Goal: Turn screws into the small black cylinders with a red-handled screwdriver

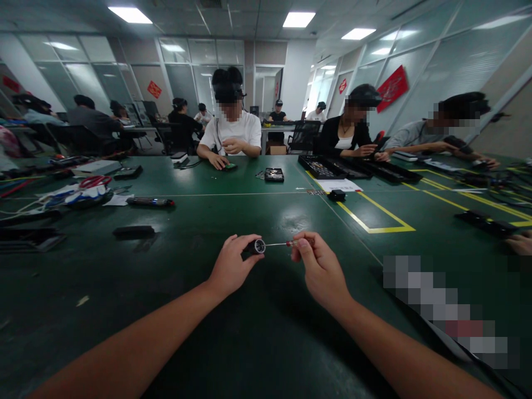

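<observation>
Forearms (pixel 166 324) span a green tabletop (pixel 233 213) under lights (pixel 299 20), left fingers (pixel 238 242) gripping a cylinder (pixel 258 246), right fingers (pixel 306 252) a screwdriver (pixel 291 244).

Left diamond (pixel 154 89): red, pale strokes, on the rear wall (pixel 139 83); too small to read.
Large sign (pixel 393 88): red, tilted, on the right wall (pixel 432 61); strokes too slanted and blurred to read.
Small diamond (pixel 342 86): red, farther along the right wall; pale strokes, unreadable.
White paper (pixel 337 185): toward the table's (pixel 257 327) far edge; dark print at its right end, illegible.
Pixelated item (pixel 444 307): toward the table's near edge, right side; nothing readable.
</observation>
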